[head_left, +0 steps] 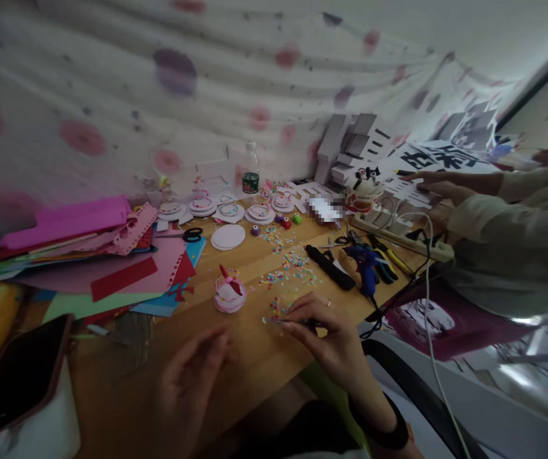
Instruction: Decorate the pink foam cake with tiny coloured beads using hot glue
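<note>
My right hand (324, 328) pinches slim tweezers (281, 320), their tips pointing left just over the table near a few small colored beads (276, 307). A tiny pale piece seems to sit at the tips, too small to name. Loosely curled, my left hand (197, 366) hovers over the near part of the table with nothing visible in it; it is a little blurred. Between and beyond both hands stands a small pink and white cake-shaped craft piece (230, 294) with a red paper shape on top.
Loose beads (295, 260) are scattered mid-table. White paper discs (228, 236), black-handled scissors (192, 234) and colored paper (125, 278) lie left and behind. At right are a blue glue gun (366, 268), pliers (385, 271), a power strip (403, 236) and another person's arm (475, 185).
</note>
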### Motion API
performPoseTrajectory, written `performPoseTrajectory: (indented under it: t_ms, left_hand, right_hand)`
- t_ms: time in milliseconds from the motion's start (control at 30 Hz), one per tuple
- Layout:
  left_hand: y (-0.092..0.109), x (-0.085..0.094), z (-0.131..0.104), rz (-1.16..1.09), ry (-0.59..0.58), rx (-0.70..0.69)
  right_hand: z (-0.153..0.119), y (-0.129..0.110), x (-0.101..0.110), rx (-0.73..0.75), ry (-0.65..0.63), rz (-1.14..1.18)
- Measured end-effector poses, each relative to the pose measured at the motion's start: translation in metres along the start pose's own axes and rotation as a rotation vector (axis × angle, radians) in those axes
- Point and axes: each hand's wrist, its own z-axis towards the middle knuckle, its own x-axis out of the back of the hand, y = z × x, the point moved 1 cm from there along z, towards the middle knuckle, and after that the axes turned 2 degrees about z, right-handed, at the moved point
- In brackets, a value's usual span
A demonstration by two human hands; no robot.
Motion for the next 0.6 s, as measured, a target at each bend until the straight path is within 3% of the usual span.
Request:
performPoseTrajectory:
  t_ms: [100,233,433,600]
  left_hand:
    - [-0.005,-0.039,-0.006,-0.365,-0.171,0.304]
    - [-0.008,-0.070,-0.001,-0.695,-0.246,0.496]
    - [-0.003,-0.078,-0.003,-0.684,-0.227,0.554]
    - [0.000,-0.085,0.001,-0.614,-0.214,0.558]
  right_hand:
    - [-0.005,-0.001,-0.003,0.052,-0.044,-0.111]
    - [-0.009,0.004,-0.001,0.082,-0.050,-0.256]
    - [-0.013,0.005,0.004,0.121,-0.043,-0.414]
    - [-0.014,0.002,0.012,0.065,-0.046,-0.470]
